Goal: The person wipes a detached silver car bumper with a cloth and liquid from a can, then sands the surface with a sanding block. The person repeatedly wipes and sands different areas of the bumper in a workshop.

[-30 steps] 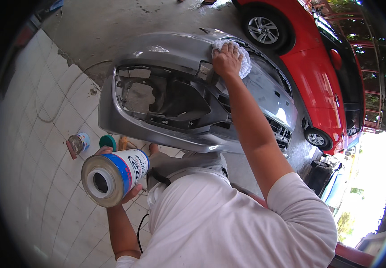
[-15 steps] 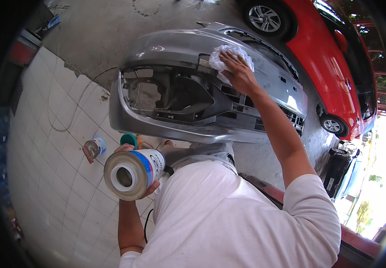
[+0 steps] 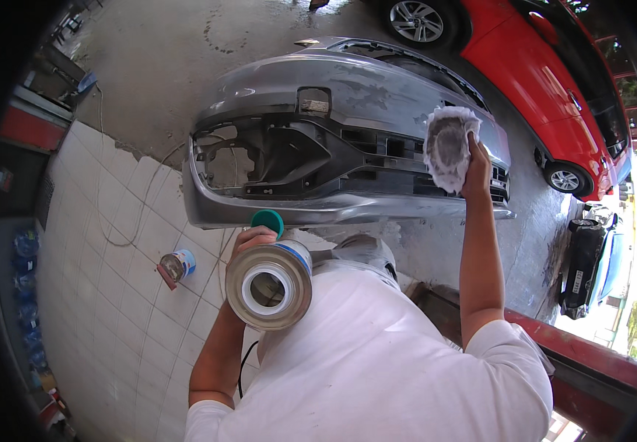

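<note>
My left hand (image 3: 253, 237) is wrapped around a round metal can (image 3: 236, 296) with a white spout, its open mouth turned up toward me. A green round cap (image 3: 268, 220) shows right at the fingers of that hand; whether they pinch it is hard to see. My right hand (image 3: 478, 168) grips a white cloth (image 3: 451, 147), raised with its grey, soiled face showing. Beneath the cloth is the right part of a grey car bumper (image 3: 259, 79), which has dull darker patches on its upper face.
A small can (image 3: 178, 264) stands on the white tiled floor (image 3: 149, 317) at left, a reddish-brown block against it. A thin cable (image 3: 134, 228) curves across the tiles. Beyond the bumper, a red car (image 3: 525, 74) is parked; a black car (image 3: 587, 265) stands farther right.
My right hand has lifted the cloth off the bumper and moved right, turning its soiled side up. The can in my left hand has shifted right, closer to my body.
</note>
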The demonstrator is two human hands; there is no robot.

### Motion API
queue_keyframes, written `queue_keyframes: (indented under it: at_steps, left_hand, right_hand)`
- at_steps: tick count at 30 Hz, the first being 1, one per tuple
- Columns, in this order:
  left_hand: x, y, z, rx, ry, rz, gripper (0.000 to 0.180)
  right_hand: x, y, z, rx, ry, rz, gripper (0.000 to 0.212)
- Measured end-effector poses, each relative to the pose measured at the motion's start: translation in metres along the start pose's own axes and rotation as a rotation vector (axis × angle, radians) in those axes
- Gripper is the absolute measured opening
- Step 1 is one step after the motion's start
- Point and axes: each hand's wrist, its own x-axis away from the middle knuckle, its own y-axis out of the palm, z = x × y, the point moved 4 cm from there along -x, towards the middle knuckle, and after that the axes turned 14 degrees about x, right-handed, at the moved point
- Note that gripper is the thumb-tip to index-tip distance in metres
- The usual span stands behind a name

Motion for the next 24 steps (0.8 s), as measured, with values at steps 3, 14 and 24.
queue_keyframes:
  at_steps: [3, 14, 24]
  left_hand:
    - [-0.021, 0.047, 0.012, 0.033, 0.092, -0.032, 0.085]
    - [-0.053, 0.28, 0.076, 0.232, 0.376, -0.259, 0.079]
    - [-0.024, 0.419, 0.123, 0.242, 0.225, -0.338, 0.063]
  right_hand:
    - [0.086, -0.006, 0.032, -0.389, 0.161, -0.244, 0.045]
    - [0.257, -0.06, 0.136, -1.046, 0.307, -0.591, 0.058]
    - [0.325, -0.201, 0.241, -1.143, 0.334, -0.353, 0.046]
